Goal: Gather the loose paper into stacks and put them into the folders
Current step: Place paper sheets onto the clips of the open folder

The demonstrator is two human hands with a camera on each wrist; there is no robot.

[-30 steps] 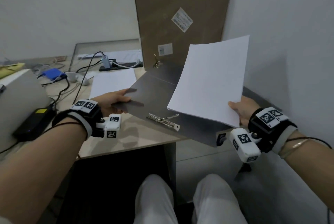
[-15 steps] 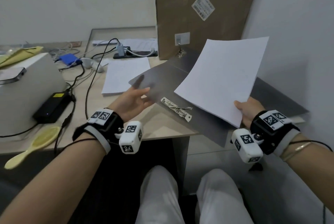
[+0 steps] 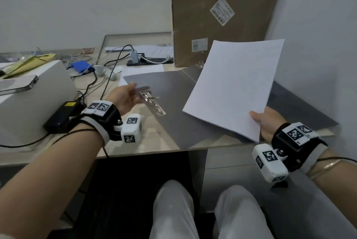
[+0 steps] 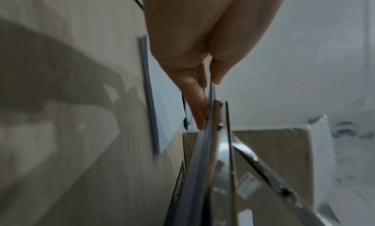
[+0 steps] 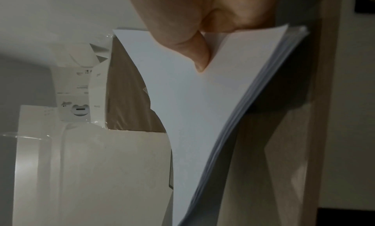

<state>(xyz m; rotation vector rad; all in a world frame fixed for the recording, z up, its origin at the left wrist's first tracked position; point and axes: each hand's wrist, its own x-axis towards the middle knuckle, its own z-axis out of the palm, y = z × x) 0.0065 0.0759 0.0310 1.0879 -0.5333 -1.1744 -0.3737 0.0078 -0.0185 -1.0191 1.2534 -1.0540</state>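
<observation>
White walls meet behind the desk [image 3: 166,138], where a grey folder [image 3: 173,88] lies open with its metal clip [image 3: 152,103] at center. At 9 o'clock of the clip, the left hand [image 3: 123,98] pinches the folder's left edge. At 3 o'clock, the right hand [image 3: 268,123] grips a paper stack [image 3: 235,84], tilted above the folder. Another paper pile [image 3: 143,70] rests at 12 o'clock.
</observation>
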